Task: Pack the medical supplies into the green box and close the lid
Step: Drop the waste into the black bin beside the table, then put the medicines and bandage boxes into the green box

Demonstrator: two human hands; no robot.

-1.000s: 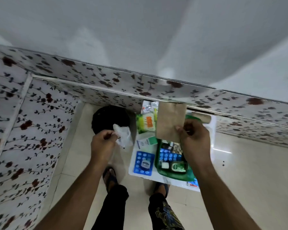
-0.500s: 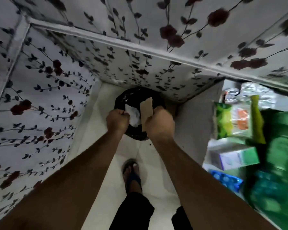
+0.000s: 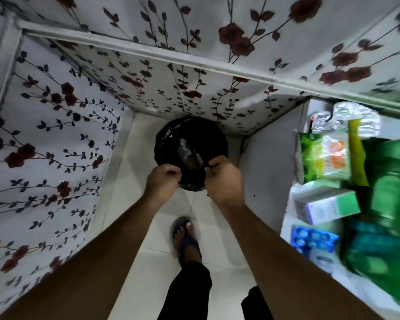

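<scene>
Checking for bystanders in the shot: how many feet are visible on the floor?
1: a sandalled foot on the tiles below the black bin, between the forearms. The other foot is out of view.

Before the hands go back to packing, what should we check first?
1. Left hand free: not ok, its grip pinches the black bin bag rim.
2. Right hand free: not ok, it pinches the same rim.
3. Rubbish inside the bin: ok, a brown and a pale scrap lie in it.
4. Supplies ready: ok, white-and-green carton and blue blister pack lie on the right.
5. Green box open: cannot tell, too blurred.
</scene>
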